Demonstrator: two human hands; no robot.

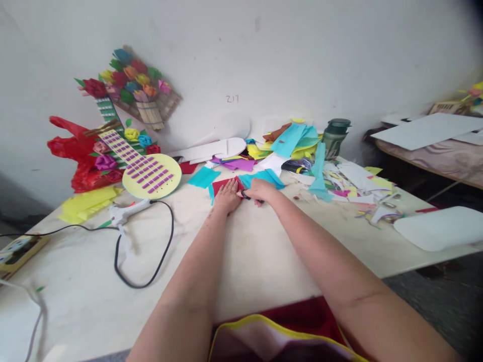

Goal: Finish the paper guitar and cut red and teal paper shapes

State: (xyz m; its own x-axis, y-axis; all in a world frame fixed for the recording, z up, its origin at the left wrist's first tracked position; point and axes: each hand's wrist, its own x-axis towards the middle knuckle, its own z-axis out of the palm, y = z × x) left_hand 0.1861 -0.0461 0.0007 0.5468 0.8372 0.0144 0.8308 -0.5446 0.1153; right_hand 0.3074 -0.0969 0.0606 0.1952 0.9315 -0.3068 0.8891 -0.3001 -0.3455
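My left hand [227, 198] lies flat with its fingers stretched out on a piece of red paper [222, 185], pressing it to the table. Turquoise paper shows along the left edge of the red piece. Just to the right, my right hand [261, 191] is closed around a small dark tool [245, 194]. Its near end touches or almost touches the right edge of the red paper; its kind is mostly hidden by my fingers. Beyond the right hand lies crumpled turquoise paper [269, 177], and a flat turquoise piece [204, 177] rests to the left.
At left are a white glue gun [130, 212] with a looping black cord, a yellow paper guitar [151, 176], paper flowers [132, 75], a red plastic bag [81, 163] and a power strip [20, 251]. Paper scraps [350, 183] and a green bottle [333, 138] stand right.
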